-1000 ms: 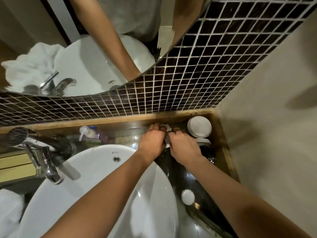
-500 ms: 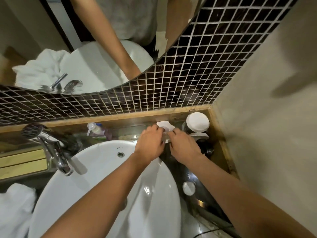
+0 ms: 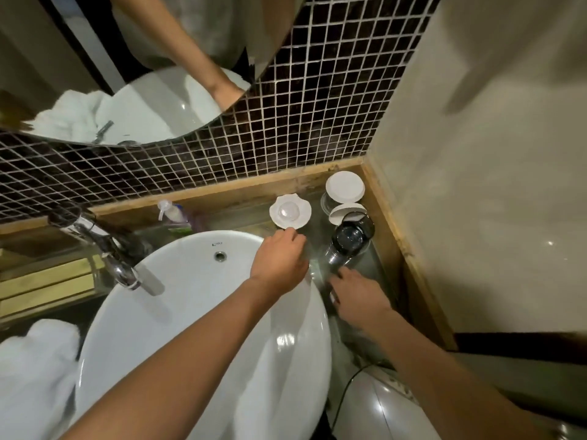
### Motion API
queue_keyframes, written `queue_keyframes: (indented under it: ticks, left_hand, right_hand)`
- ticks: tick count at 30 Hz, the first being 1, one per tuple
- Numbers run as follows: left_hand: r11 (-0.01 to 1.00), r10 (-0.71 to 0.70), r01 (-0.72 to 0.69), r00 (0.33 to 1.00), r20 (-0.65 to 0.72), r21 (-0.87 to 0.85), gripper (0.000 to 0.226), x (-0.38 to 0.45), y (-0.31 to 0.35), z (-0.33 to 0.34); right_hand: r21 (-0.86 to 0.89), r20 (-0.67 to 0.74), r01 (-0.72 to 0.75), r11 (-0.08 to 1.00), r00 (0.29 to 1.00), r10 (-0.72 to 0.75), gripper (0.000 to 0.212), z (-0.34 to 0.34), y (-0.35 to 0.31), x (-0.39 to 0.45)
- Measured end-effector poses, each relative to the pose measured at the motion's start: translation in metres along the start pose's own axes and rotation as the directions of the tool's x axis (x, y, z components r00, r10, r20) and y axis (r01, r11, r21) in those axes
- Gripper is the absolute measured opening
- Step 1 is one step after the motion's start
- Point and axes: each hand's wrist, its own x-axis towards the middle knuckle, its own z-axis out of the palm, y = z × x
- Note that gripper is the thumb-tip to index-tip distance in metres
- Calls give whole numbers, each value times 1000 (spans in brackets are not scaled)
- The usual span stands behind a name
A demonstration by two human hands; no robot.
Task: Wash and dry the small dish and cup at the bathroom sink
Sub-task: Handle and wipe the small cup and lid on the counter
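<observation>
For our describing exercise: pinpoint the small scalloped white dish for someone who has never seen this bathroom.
Start at the round white basin; the wooden ledge runs behind it. The small scalloped white dish sits there, alone in having a wavy rim and a clear dome on it.

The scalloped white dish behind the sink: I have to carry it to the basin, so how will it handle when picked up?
The scalloped white dish looks like glazed ceramic, so probably stiff, breakable and slippery in wet fingers. A clear dome sits in its middle, perhaps loose, so it may slide if tilted. It looks small and shallow, likely light.
</observation>
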Motion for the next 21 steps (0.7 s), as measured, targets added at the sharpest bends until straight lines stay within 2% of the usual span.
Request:
queue_keyframes:
  ticks: [2, 10, 13, 17, 21]
  left_hand:
    - [999, 31, -32, 999, 16, 39, 21, -6, -1, 1]
    - [999, -44, 43, 997, 62, 22, 28, -25, -10, 5]
    - [999, -51, 51, 998, 44, -5, 25, -29, -13, 0]
    - [995, -78, 78, 997, 2, -67, 22, -26, -20, -14]
    - [991, -109, 108, 994, -10, -82, 32, -18, -32, -31]
  right_hand:
    - [-13, -4, -17, 1000, 1000, 17, 41, 10, -1, -6]
    - [29, -99, -51, 998, 994, 54, 34, 21, -9, -10]
    - [14, -155, -37, 999, 987, 39, 36, 9, -15, -5]
    - [-2, -181, -21, 1000, 983, 21, 28, -19, -27, 10]
    - [-50, -208, 33, 998, 977, -42, 27, -48, -37, 28]
